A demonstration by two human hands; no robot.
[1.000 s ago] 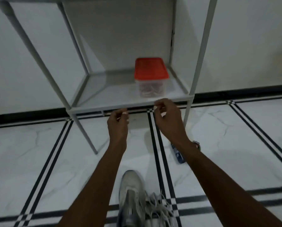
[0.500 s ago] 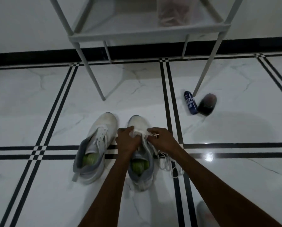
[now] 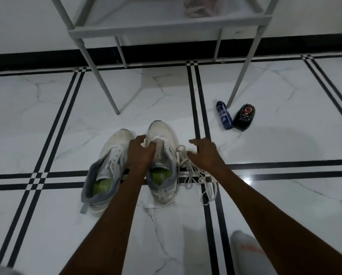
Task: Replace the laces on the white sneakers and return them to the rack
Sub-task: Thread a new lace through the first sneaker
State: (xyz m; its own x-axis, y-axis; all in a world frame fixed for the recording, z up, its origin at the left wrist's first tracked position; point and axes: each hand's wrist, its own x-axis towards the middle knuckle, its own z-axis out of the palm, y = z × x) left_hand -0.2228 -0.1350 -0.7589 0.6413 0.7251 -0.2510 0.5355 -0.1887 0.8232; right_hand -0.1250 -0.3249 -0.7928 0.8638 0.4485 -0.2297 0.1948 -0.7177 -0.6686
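Right sneaker (image 3: 162, 155) is steadied at its tongue by the gripping left hand (image 3: 140, 150); loose laces (image 3: 194, 175) should be gathered by the spread, empty right hand (image 3: 205, 153), aglet first.

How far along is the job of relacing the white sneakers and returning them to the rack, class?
Done: both sneakers, left one and right one, sit on the floor with bare eyelets, laces out. In hand: the left hand grips the right sneaker's tongue while the right hand rests open over the loose laces beside it. Left: threading laces into both shoes and setting them on the rack.
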